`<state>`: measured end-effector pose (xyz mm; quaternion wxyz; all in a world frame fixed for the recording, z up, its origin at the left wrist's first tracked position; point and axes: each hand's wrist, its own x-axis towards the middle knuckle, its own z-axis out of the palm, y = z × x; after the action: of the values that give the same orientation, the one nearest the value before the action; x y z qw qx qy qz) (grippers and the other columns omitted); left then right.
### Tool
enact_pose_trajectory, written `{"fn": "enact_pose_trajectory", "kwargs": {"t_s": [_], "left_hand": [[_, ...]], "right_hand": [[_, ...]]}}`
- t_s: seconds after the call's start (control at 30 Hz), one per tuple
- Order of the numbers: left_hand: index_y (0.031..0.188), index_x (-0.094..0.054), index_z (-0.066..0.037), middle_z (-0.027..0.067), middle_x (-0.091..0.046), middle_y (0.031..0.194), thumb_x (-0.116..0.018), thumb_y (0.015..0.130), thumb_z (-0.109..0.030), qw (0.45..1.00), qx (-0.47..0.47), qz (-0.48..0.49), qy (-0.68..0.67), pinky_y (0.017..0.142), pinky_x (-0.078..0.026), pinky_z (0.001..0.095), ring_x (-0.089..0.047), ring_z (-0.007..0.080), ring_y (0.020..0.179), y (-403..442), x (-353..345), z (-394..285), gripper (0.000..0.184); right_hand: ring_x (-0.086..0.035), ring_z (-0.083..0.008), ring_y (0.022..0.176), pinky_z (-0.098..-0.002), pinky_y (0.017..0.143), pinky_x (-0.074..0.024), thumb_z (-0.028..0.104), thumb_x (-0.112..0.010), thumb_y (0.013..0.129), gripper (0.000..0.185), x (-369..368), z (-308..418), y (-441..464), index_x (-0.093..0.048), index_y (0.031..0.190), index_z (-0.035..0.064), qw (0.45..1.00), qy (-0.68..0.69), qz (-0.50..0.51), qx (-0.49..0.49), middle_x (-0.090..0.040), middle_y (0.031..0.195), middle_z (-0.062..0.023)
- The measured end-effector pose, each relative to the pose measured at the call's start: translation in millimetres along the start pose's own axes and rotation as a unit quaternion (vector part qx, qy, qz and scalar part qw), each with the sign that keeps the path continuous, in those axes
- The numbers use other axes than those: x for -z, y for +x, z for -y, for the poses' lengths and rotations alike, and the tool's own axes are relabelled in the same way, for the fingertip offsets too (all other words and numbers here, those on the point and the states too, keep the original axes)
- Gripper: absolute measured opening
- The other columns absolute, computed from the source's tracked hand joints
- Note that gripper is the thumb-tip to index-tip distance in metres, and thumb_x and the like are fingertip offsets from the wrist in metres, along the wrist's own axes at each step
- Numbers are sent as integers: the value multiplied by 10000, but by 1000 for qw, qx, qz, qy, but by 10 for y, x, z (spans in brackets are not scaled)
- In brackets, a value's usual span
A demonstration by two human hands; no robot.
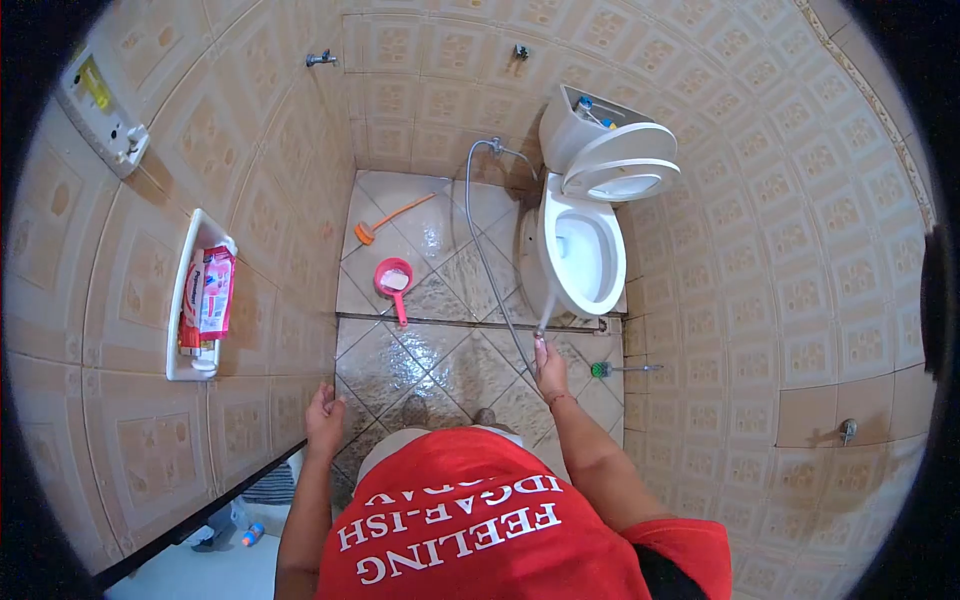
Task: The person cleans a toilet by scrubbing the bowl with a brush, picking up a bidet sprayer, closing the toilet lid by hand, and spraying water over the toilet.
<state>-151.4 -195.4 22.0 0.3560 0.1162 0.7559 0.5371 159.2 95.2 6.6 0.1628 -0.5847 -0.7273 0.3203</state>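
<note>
My right hand [550, 370] is closed around a spray nozzle [540, 337] on a grey flexible hose [480, 235], which runs up to a wall valve. A pale streak that looks like water rises from the nozzle along the near side of the toilet bowl [583, 255]. The toilet's lid and seat [622, 165] are raised. By the left wall, low over the wet floor, my left hand [325, 415] hangs with its fingers loosely curled and apart, holding nothing that I can see.
On the wet tiles [440, 270] lie an orange brush [367, 233] and a pink dipper [403, 308] with something white in it. A green-headed brush [602, 370] is by the right wall. A wall shelf [180, 350] holds packets. A raised tile edge crosses the floor.
</note>
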Motion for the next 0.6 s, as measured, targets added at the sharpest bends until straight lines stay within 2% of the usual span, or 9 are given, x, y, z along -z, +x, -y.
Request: {"fn": "enact_pose_trajectory", "kwargs": {"t_s": [0.07, 0.17, 0.23, 0.33, 0.37, 0.4, 0.47, 0.57, 0.6], "left_hand": [[1274, -294, 68, 190, -441, 1228, -555, 798, -71, 1000, 2, 2, 5, 812, -422, 253, -529, 155, 961, -30, -43, -68, 560], [1273, -294, 70, 195, -440, 1227, -553, 797, -72, 1000, 3, 15, 24, 807, -423, 250, -529, 157, 964, -55, -165, -111, 560], [1265, -316, 62, 189, -461, 1206, -579, 792, -103, 999, -3, 12, 45, 870, -386, 281, -494, 195, 1036, -53, -288, -15, 566], [1256, -333, 60, 183, -474, 1193, -589, 791, -113, 998, -12, 16, 65, 900, -369, 294, -477, 212, 1073, -107, -521, -105, 559], [1251, -340, 63, 180, -477, 1191, -586, 791, -107, 998, -11, 20, 67, 899, -370, 293, -477, 210, 1074, -142, -624, -160, 549], [1246, -347, 65, 178, -480, 1189, -582, 791, -101, 997, -10, 26, 69, 898, -371, 291, -477, 208, 1074, -180, -732, -209, 539], [1246, -348, 64, 175, -480, 1189, -581, 792, -96, 994, -18, 45, 94, 897, -372, 290, -477, 206, 1074, -237, -948, -244, 535], [1246, -350, 61, 169, -480, 1190, -579, 792, -85, 987, -31, 77, 140, 894, -375, 288, -477, 203, 1072, -316, -1246, -208, 529], [1252, -343, 60, 165, -490, 1174, -575, 789, -86, 984, -52, 86, 150, 835, -393, 274, -491, 178, 988, -352, -1346, -174, 537]], "right_hand": [[-508, -331, 570, -418, 537, -377, 348, -387, 900, 364, 36, -148, -3, -461, 799, 7, 998, 18, -55, 24, -489, 593, -181], [-514, -358, 633, -433, 596, -390, 365, -368, 900, 378, 147, -207, 25, -479, 837, 9, 997, 45, -55, -7, -512, 642, -192], [-518, -371, 664, -440, 626, -397, 374, -358, 901, 388, 187, -432, 76, -487, 857, 10, 996, 64, -60, -25, -523, 667, -198], [-472, -260, 514, -398, 502, -393, 430, -325, 899, 430, -59, -1338, 313, -460, 798, 34, 939, 232, -226, -114, -462, 568, -109], [-472, -260, 514, -398, 502, -393, 430, -325, 899, 430, 68, -1318, 272, -460, 798, 34, 935, 240, -232, -120, -462, 568, -109], [-438, -215, 482, -362, 457, -364, 464, -314, 890, 426, 328, -1192, 203, -431, 770, 71, 884, 363, -239, -171, -431, 549, -72], [-369, -125, 419, -290, 367, -305, 532, -292, 871, 425, 837, -913, 121, -374, 714, 146, 727, 588, -244, -256, -368, 511, 1], [-350, -130, 407, -282, 363, -289, 586, -285, 845, 475, 995, -1158, 141, -374, 715, 138, 680, 625, -239, -300, -359, 511, -6], [-341, -132, 401, -278, 362, -281, 613, -281, 831, 502, 1039, -1253, 110, -374, 715, 134, 660, 639, -232, -319, -355, 511, -9]]}}
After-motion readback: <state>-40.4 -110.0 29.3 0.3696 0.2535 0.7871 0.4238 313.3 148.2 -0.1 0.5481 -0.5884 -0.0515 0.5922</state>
